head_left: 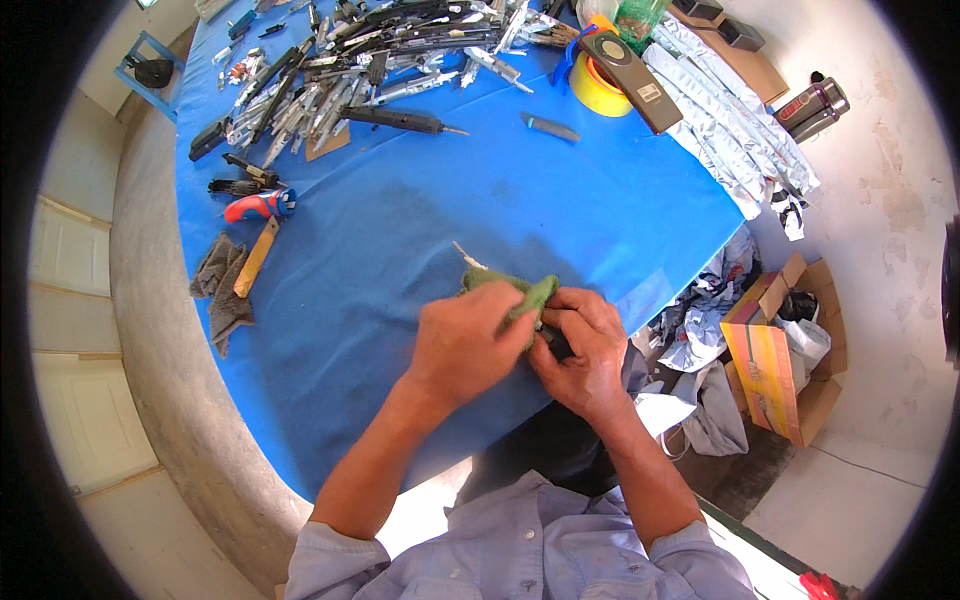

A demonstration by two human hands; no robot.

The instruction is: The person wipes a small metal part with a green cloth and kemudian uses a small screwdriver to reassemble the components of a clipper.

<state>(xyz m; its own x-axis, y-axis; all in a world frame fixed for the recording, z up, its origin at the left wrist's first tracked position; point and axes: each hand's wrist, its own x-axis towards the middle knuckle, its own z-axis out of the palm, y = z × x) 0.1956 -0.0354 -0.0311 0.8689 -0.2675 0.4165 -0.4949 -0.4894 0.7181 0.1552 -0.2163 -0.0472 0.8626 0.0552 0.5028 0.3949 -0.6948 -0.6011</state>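
My left hand (465, 335) is closed on a green cloth (540, 292), pressing it around a slim object held between both hands. The thin, pale tip (468, 257) of that object sticks out beyond the cloth, pointing away to the far left. My right hand (585, 350) grips the object's dark end (556, 343); fingers and cloth cover the rest, so its kind cannot be made out. Both hands are just above the near part of the blue-covered table (370, 260).
A heap of dark and silver slim parts (400, 45) covers the far side. A black pointed tool (405, 120), a knife-like tool (550, 127) and yellow tape (597, 85) lie nearer. At left are a red-blue handled tool (258, 206) and grey cloth (225, 290). An open carton (765, 370) stands right.
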